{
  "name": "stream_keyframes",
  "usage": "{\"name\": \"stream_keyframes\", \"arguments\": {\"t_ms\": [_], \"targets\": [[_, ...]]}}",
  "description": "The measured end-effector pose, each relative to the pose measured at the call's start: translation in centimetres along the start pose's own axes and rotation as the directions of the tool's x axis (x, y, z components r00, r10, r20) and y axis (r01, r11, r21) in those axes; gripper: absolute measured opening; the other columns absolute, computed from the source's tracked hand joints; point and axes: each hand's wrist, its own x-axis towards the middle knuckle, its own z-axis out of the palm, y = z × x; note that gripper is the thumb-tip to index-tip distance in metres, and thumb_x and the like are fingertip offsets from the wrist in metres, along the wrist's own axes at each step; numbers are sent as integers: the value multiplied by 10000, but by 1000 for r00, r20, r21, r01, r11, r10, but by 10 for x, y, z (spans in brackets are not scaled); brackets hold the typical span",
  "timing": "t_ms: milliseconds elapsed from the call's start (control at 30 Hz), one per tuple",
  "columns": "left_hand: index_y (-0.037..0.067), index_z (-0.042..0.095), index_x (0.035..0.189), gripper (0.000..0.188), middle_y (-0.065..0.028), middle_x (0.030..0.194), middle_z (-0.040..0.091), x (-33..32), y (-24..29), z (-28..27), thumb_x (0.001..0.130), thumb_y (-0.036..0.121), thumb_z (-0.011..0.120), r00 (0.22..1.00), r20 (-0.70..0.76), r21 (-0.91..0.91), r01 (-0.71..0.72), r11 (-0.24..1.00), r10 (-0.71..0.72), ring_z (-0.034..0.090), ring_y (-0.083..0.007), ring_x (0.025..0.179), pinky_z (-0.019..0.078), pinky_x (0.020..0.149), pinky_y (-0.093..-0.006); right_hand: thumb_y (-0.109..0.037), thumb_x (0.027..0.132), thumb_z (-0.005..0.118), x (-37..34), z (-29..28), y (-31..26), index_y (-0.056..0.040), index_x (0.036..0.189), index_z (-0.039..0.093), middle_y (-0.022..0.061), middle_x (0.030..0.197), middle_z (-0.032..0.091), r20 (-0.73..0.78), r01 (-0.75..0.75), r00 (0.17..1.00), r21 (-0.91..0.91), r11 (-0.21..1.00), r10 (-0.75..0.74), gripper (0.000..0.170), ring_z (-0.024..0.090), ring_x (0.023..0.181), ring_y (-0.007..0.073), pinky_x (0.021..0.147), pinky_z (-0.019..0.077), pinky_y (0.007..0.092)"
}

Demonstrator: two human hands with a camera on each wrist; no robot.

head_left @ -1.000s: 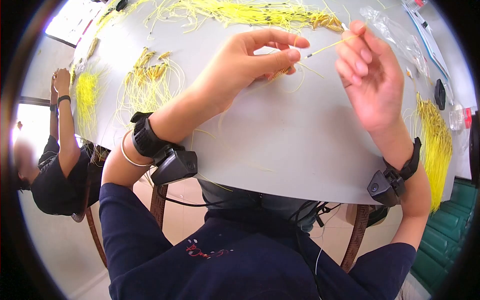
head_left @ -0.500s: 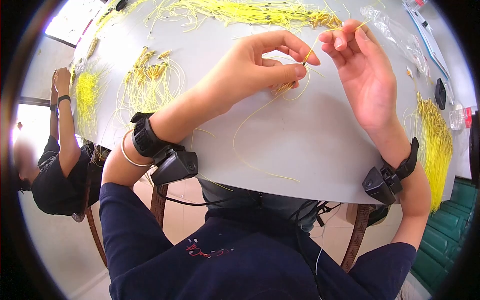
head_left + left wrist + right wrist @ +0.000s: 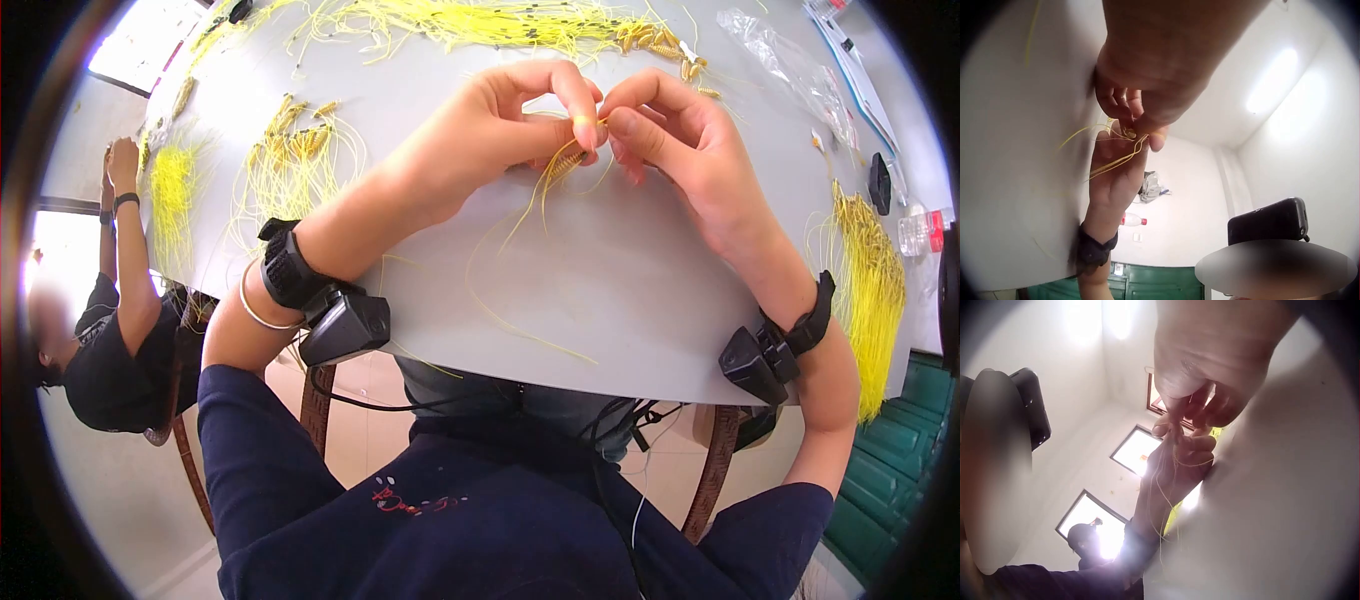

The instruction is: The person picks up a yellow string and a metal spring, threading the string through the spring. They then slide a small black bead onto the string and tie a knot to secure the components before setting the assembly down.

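Note:
My left hand (image 3: 480, 130) holds a small gold spring-like coil (image 3: 566, 163) low among its fingers, while its thumb and forefinger pinch yellow line above it. At those fingertips, my right hand (image 3: 685, 145) pinches the line between thumb and forefinger. Loose ends of yellow line (image 3: 530, 213) hang down from the left hand. In the left wrist view, doubled yellow strands (image 3: 1110, 165) come out between the two hands. From the right wrist, thin strands (image 3: 1160, 487) dangle below the meeting fingertips. The exact spot where the line is pinched is hidden by the fingers.
A heap of yellow lines (image 3: 470, 28) lies along the far side of the grey table (image 3: 600, 300). Coils with lines (image 3: 300, 145) lie left, another bundle (image 3: 868, 300) right. A clear plastic bag (image 3: 785, 65) sits back right. Another person (image 3: 120, 340) sits at the left.
My right hand has moved left and down from the raised, stretched-out line to meet the left fingertips. Short line ends now hang by the coil; the left hand has stayed nearly in place.

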Motion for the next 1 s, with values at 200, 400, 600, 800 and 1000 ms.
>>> {"name": "stream_keyframes", "arguments": {"t_ms": [200, 400, 600, 800, 1000], "targets": [[132, 554, 888, 71, 42, 860, 543, 1, 5, 1, 851, 146, 613, 997, 38, -268, 77, 960, -69, 519, -53, 774, 392, 659, -181, -275, 880, 523, -1, -1, 0, -31, 969, 571, 26, 923, 550, 258, -66, 964, 477, 877, -68, 264, 465, 810, 92, 716, 369, 239], [137, 450, 865, 138, 43, 873, 464, 1, 11, 4, 877, 190, 577, 993, 92, -278, 93, 956, -70, 481, -63, 733, 366, 663, -192, -277, 897, 476, 0, -12, -3, -59, 999, 538, 56, 956, 539, 207, -23, 968, 631, 775, -140, 249, 479, 901, 145, 802, 361, 275], [110, 500, 897, 151, 46, 867, 461, 0, 10, 5, 858, 206, 610, 997, 10, -80, 83, 993, -83, 465, -45, 729, 363, 639, -181, -224, 905, 482, 6, -25, 3, -55, 941, 513, 74, 958, 544, 23, 51, 994, 748, 662, -103, 175, 506, 941, 186, 833, 395, 299], [76, 498, 944, 228, 14, 933, 496, 0, 14, 6, 807, 150, 665, 978, 72, 149, 182, 972, -195, 491, -37, 700, 395, 605, -178, -97, 915, 461, 6, -30, -10, -44, 924, 430, 15, 767, 343, -9, 29, 999, 833, 553, -38, 62, 404, 743, 100, 696, 371, 226], [36, 419, 1147, 514, -60, 959, 557, -2, 17, 9, 739, 110, 722, 891, 374, 192, 199, 961, -259, 508, -39, 595, 399, 548, -162, -78, 912, 465, 3, -29, -11, -32, 939, 416, 15, 794, 342, 7, 17, 999, 792, 611, -37, 72, 357, 678, 83, 595, 321, 211]]}}
